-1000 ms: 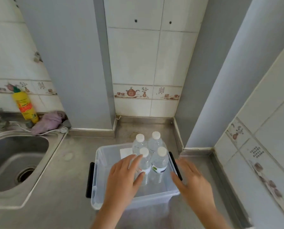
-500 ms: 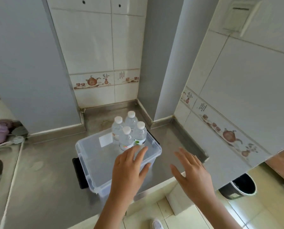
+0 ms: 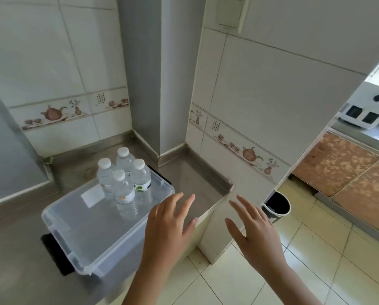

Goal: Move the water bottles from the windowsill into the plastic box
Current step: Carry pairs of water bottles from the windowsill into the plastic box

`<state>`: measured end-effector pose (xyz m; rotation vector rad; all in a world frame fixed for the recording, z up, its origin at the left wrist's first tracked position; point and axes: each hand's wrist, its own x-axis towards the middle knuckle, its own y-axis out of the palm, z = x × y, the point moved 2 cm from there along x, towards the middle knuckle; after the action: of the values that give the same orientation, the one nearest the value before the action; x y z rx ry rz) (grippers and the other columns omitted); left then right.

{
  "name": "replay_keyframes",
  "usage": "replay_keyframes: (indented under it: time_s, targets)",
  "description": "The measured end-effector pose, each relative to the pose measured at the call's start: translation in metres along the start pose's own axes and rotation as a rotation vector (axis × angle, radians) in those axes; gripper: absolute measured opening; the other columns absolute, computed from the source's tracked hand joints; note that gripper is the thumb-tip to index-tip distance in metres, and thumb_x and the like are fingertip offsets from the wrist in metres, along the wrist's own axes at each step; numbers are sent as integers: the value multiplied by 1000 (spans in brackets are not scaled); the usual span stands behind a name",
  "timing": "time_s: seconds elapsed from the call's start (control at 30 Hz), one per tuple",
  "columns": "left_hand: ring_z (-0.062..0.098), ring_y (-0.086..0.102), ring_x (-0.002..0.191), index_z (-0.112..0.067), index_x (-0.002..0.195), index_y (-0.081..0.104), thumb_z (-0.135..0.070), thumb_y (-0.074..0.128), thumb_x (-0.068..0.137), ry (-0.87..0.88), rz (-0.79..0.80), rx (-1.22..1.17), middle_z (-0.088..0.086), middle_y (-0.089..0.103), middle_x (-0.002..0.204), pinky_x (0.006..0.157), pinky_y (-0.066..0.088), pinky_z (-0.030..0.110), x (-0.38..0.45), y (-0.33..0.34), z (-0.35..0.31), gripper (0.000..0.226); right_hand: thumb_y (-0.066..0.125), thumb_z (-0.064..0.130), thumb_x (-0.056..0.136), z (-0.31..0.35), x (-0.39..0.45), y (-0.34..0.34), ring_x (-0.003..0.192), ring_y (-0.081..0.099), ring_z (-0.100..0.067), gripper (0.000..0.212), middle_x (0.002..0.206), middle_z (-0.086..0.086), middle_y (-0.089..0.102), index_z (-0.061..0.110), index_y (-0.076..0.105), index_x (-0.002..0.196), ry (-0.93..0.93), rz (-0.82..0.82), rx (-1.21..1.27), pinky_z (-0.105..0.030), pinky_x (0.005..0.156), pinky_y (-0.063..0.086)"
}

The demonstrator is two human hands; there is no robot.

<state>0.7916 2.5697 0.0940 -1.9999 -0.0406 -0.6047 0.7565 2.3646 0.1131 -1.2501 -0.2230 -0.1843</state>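
Although four capped water bottles [image 3: 123, 179] stand upright in a tight cluster at the far right corner of the clear plastic box [image 3: 91, 227], the box itself sits near the front edge of the steel worktop [image 3: 197, 183], so a careless knock could push it toward the floor. The left hand [image 3: 165, 230] and right hand [image 3: 256, 232] hover spread and empty, fingers splayed, near that edge. No windowsill is in view, so whether bottles remain there cannot be told.
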Motion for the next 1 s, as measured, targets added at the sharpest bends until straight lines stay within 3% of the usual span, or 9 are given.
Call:
replay_keyframes:
  time_s: [0.23, 0.4, 1.0]
  targets:
    - [24, 69, 94, -20, 122, 70, -33, 83, 74, 127, 86, -37, 6, 69, 118, 76, 56, 39, 10, 34, -63, 52, 49, 45, 90, -59, -33, -27, 126, 51, -24, 47, 139, -1, 53, 22, 58, 129, 167, -65, -13, -46, 93, 51]
    - [26, 67, 105, -18, 128, 66, -34, 81, 78, 237, 168, -27, 10, 68, 122, 83, 56, 44, 13, 66, -130, 55, 62, 36, 87, -122, -71, -54, 124, 52, -25, 43, 139, 0, 53, 22, 58, 128, 289, -107, -13, -37, 93, 47]
    - [27, 66, 110, -19, 127, 67, -34, 83, 76, 490, 313, -156, 7, 67, 123, 86, 54, 45, -53, 189, -478, 55, 66, 33, 86, -401, -273, -189, 121, 53, -30, 42, 137, -7, 55, 17, 60, 124, 601, -222, -103, -45, 92, 49]
